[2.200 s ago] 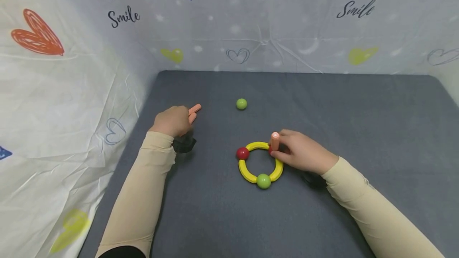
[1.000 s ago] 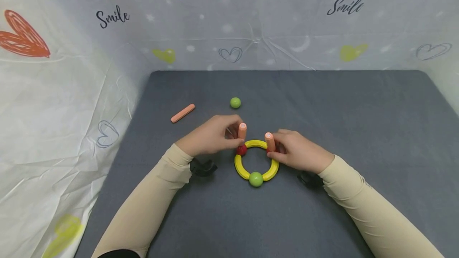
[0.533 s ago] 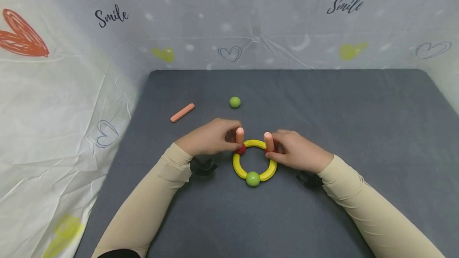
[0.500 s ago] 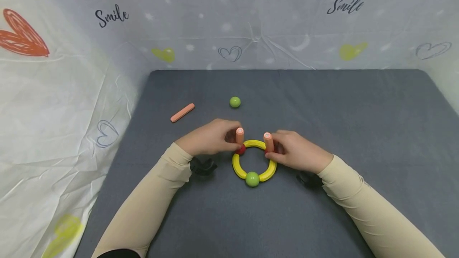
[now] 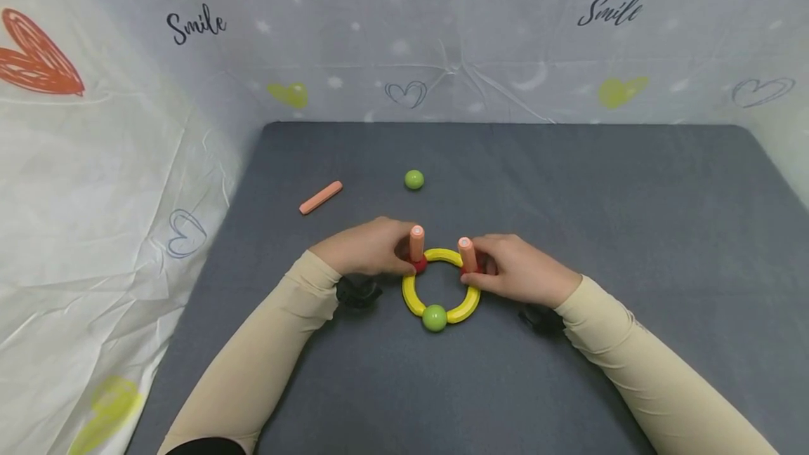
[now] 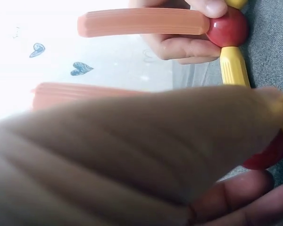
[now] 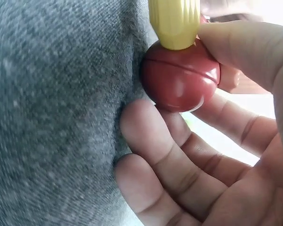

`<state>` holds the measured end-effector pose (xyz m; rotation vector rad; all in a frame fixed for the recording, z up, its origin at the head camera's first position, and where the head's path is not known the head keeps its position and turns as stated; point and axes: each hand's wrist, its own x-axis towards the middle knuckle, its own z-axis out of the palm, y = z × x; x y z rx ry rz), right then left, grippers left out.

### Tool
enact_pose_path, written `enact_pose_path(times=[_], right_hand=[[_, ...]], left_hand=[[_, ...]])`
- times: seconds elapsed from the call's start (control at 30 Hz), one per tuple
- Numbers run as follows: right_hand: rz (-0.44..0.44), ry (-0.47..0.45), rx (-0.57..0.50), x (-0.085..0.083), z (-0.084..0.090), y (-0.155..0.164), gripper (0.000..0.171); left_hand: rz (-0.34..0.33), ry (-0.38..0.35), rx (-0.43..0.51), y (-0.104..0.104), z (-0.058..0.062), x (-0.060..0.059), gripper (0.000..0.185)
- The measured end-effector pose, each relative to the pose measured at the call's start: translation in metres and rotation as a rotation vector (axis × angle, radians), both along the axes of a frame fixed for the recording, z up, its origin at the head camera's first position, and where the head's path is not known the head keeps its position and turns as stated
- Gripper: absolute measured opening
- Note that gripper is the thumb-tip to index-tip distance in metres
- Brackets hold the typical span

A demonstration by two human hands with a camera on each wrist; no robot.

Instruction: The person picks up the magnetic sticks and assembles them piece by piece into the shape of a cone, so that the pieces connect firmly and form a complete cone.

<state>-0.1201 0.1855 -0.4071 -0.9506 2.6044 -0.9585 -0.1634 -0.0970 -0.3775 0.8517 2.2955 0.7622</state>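
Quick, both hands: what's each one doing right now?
Left hand: grips the left orange stick.
Right hand: grips the right orange stick.

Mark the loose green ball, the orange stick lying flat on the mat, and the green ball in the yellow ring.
loose green ball (image 5: 413,179), head view, centre of the ball.
flat orange stick (image 5: 320,197), head view, middle of its length.
ring's green ball (image 5: 434,318), head view, top of the ball at the ring's near side.
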Motion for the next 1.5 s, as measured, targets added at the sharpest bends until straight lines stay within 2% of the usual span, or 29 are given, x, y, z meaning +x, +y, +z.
enact_pose_path(times=[0.23, 0.5, 0.87, 1.07, 1.27, 1.4, 1.5], right_hand=[[-0.008, -0.08, 0.009, 0.009, 0.002, -0.007, 0.019], [0.029, -0.043, 0.051, 0.018, 0.001, -0.016, 0.027], [0.138, -0.087, 0.069, 0.019, 0.001, -0.018, 0.028], [0.172, -0.112, 0.065, 0.015, 0.002, -0.013, 0.026], [0.195, -0.006, 0.022, 0.011, -0.001, -0.011, 0.016], [0.195, 0.029, 0.015, 0.009, -0.004, -0.009, 0.018], [0.19, 0.021, 0.022, 0.008, -0.004, -0.008, 0.018]], left_hand=[[0.049, 0.048, 0.015, 0.0, -0.004, -0.002, 0.013], [0.088, 0.129, 0.06, 0.006, -0.014, 0.0, 0.015], [0.061, 0.258, 0.097, 0.015, -0.024, 0.002, 0.022], [0.064, 0.256, 0.093, 0.015, -0.025, 0.003, 0.024], [0.084, 0.201, 0.086, 0.013, -0.025, 0.001, 0.025], [0.099, 0.153, 0.068, 0.008, -0.02, -0.005, 0.027], [0.153, 0.171, 0.042, -0.004, -0.014, -0.013, 0.032]])
